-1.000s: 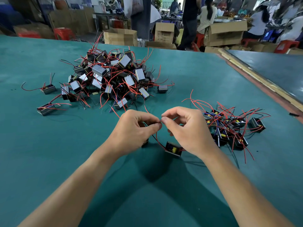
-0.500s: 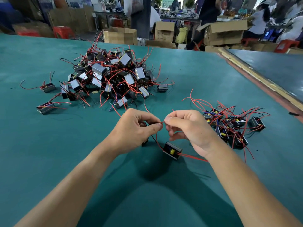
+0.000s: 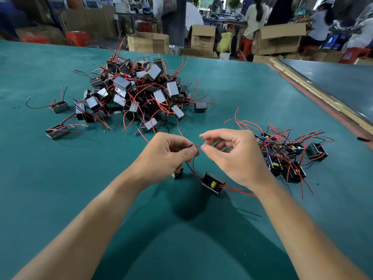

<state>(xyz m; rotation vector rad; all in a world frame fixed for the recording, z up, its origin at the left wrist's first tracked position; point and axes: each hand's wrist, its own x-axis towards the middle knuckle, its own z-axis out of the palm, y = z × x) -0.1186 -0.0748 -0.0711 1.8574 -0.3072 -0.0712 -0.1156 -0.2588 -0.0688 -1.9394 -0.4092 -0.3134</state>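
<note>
My left hand [image 3: 167, 156] pinches the bare ends of a red and a black wire [image 3: 193, 158] between thumb and forefinger. These wires run down to a small black module with a yellow part [image 3: 213, 182] lying on the green table [image 3: 60, 199]. My right hand [image 3: 234, 156] hovers just right of the wire ends. Its thumb and forefinger are curved but parted, and nothing is visibly held between them. Two more red leads [image 3: 238, 190] trail from the module under my right wrist. A second small module [image 3: 177, 174] peeks out below my left hand.
A big heap of black modules with red wires [image 3: 137, 93] lies at the far left, with a few strays [image 3: 58, 107] beside it. A smaller group of modules [image 3: 286, 154] sits right of my right hand. A wooden strip [image 3: 323, 98] edges the table; cardboard boxes [image 3: 148, 42] and seated people are beyond.
My right hand's thumb and forefinger have parted from the wire ends they pinched together with the left. The module has slid slightly right and its leads now trail under my right wrist.
</note>
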